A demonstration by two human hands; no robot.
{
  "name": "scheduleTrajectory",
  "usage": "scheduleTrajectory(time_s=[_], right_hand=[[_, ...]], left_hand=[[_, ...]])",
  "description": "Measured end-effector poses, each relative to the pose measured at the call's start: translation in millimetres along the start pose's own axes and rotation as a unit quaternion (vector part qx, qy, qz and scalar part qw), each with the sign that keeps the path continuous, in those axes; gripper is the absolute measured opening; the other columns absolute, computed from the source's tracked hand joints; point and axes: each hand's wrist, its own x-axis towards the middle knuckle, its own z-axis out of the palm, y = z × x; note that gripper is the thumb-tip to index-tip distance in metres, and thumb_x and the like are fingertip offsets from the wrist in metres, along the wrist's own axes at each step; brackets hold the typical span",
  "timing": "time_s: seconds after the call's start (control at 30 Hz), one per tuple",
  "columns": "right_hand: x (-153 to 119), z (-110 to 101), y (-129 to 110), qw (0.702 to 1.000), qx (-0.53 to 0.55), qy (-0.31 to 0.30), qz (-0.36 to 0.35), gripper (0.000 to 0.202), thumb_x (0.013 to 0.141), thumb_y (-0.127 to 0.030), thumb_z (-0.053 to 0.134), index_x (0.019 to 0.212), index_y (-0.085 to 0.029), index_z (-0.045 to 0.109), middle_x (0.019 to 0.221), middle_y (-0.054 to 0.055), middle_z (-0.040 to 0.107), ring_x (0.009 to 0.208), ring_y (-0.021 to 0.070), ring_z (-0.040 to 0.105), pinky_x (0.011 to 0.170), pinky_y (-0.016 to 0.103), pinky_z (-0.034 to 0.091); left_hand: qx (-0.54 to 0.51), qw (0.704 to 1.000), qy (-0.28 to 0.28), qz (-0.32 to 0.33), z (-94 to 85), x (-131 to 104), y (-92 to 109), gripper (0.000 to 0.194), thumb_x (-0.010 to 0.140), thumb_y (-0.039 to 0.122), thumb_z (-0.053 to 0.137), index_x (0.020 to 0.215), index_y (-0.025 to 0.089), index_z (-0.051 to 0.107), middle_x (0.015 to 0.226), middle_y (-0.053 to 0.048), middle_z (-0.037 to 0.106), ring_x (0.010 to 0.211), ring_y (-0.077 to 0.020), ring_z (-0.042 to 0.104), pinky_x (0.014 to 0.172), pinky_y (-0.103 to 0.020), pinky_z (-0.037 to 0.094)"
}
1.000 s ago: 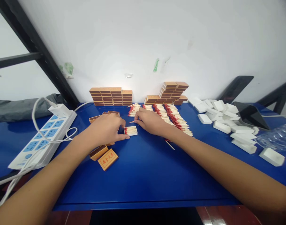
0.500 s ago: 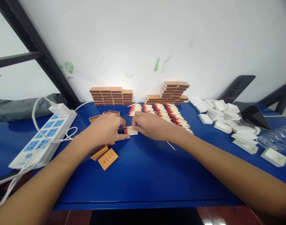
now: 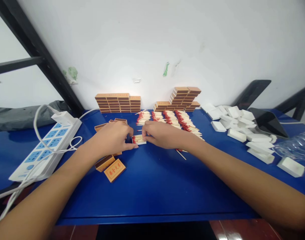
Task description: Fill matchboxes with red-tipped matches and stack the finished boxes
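Observation:
A small white matchbox tray (image 3: 141,142) filled with red-tipped matches (image 3: 138,139) lies on the blue table between my hands. My left hand (image 3: 116,136) curves around its left end, thumb along the near side and index finger at the far side. At the right end, my right hand (image 3: 156,134) has thumb and fingers pinched together; what is between them is hidden. A loose match (image 3: 139,130) lies just behind the tray. Orange matchbox sleeves (image 3: 114,170) lie by and under my left hand, partly covered. Rows of loose matches (image 3: 171,119) spread behind my right hand.
Matchboxes are stacked against the wall at left (image 3: 118,103) and right (image 3: 185,96). White empty trays (image 3: 234,120) pile up on the right, beside a black scoop-like object (image 3: 267,121) and clear plastic (image 3: 295,146). A white power strip (image 3: 46,146) with cables is at left.
My right hand has shifted slightly at the tray's right end, and a loose match now shows behind the tray. My left hand stays in place.

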Motion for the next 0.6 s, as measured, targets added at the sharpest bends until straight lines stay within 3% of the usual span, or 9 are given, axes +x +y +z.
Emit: scheduleTrajectory(time_s=[0.27,0.4,0.6], right_hand=[[6.1,12.4,6.9,0.996,0.042,0.057,-0.047,0.017,0.105,-0.012,0.055,0.1,-0.017,0.071,0.108,0.008,0.07,0.094,0.0197,0.065,0.08,0.031,0.045],[12.1,16.2,14.4,0.991,0.037,0.129,-0.008,0.006,0.102,-0.016,0.066,0.1,-0.018,0.071,0.107,0.007,0.072,0.096,0.0199,0.063,0.08,0.031,0.042],[19.1,24.8,19.9,0.991,0.024,0.129,0.007,0.02,0.11,-0.021,0.057,0.1,-0.017,0.073,0.108,0.009,0.071,0.1,0.0205,0.064,0.085,0.032,0.043]], left_hand=[[0.004,1.0,-0.008,-0.005,-4.1,-0.8,3.0,0.037,0.096,0.056,0.073,0.09,0.02,0.076,0.092,-0.008,0.077,0.074,-0.0215,0.068,0.061,-0.032,0.035],[-0.002,1.0,-0.001,-0.004,-2.8,-1.2,1.9,0.037,0.095,0.056,0.073,0.096,0.02,0.078,0.093,-0.008,0.077,0.074,-0.0217,0.068,0.06,-0.033,0.036],[-0.007,1.0,0.006,-0.002,1.7,0.6,-1.6,0.037,0.094,0.057,0.073,0.096,0.021,0.079,0.094,-0.009,0.077,0.075,-0.0225,0.069,0.06,-0.033,0.037]])
